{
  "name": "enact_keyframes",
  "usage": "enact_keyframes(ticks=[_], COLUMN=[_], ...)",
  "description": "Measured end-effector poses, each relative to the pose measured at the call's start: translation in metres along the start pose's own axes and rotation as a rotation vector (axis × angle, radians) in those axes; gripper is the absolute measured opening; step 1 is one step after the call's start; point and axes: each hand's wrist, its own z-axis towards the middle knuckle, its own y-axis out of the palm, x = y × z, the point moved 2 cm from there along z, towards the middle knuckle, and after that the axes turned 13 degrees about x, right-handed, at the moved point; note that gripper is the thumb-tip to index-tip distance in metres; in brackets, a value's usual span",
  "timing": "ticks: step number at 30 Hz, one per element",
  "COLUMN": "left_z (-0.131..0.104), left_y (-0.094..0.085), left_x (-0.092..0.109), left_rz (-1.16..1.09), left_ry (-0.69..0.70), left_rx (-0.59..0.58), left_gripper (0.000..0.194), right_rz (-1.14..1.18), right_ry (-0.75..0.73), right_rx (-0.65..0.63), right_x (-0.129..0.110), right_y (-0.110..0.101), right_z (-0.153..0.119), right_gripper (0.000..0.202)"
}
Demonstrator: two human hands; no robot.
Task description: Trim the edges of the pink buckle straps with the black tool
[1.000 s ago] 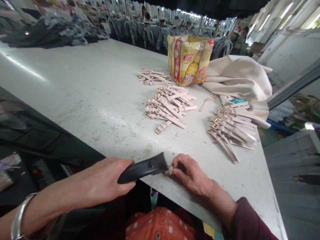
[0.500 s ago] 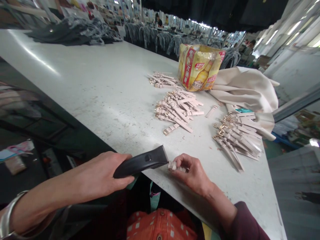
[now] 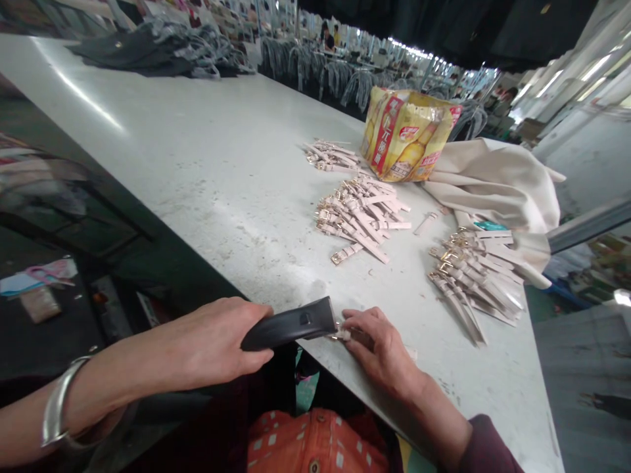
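Observation:
My left hand (image 3: pixel 231 338) is wrapped round a black hair clipper (image 3: pixel 290 323), its head pointing right. In my right hand (image 3: pixel 382 345), closed low over the table's front edge, is a pale beige buckle strap (image 3: pixel 342 334). The strap's metal buckle end meets the clipper's head or lies just under it; I cannot tell if they touch. Most of this strap is hidden by my right fingers. Beyond my hands lies a heap of similar buckle straps (image 3: pixel 359 213), with a second heap of straps (image 3: pixel 476 276) to the right.
A yellow printed carton (image 3: pixel 409 135) stands at the back beside a smaller strap pile (image 3: pixel 332 156). Beige sheet material (image 3: pixel 497 174) is bunched on the right. Dark bags (image 3: pixel 162 49) lie at the far left of the white table (image 3: pixel 207 144). One strap (image 3: pixel 424 224) lies alone.
The view has shifted slightly. My right hand has turned palm-down and lowered towards the table with the strap. The clipper remains in my left hand, close to the strap's buckle end.

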Motion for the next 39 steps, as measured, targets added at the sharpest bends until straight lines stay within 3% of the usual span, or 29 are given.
enact_keyframes(ticks=[4, 10, 13, 19, 27, 32, 39], left_z=[0.012, 0.026, 0.033, 0.037, 0.034, 0.038, 0.035], left_y=[0.004, -0.014, -0.019, -0.012, -0.011, -0.011, 0.009], left_x=[0.022, 0.052, 0.059, 0.058, 0.05, 0.061, 0.066], left_rz=[0.115, 0.263, 0.303, 0.275, 0.279, 0.289, 0.123], left_ry=[0.052, 0.081, 0.089, 0.072, 0.081, 0.086, 0.029], left_rx=[-0.118, -0.207, -0.226, -0.245, -0.232, -0.24, -0.133], left_gripper=[0.017, 0.026, 0.026, 0.022, 0.025, 0.025, 0.022], right_rz=[0.011, 0.032, 0.063, 0.081, -0.062, -0.031, -0.047], right_ry=[-0.021, 0.012, 0.021, 0.052, 0.011, 0.026, 0.051], right_rx=[0.067, 0.056, 0.058, 0.022, 0.076, 0.084, 0.051], right_x=[0.007, 0.012, 0.013, 0.016, 0.013, 0.018, 0.017], right_y=[-0.002, -0.006, -0.007, -0.01, -0.025, -0.023, -0.023], right_z=[-0.01, -0.01, -0.01, -0.008, -0.021, -0.024, -0.021], right_gripper=[0.025, 0.046, 0.044, 0.063, 0.016, 0.014, 0.015])
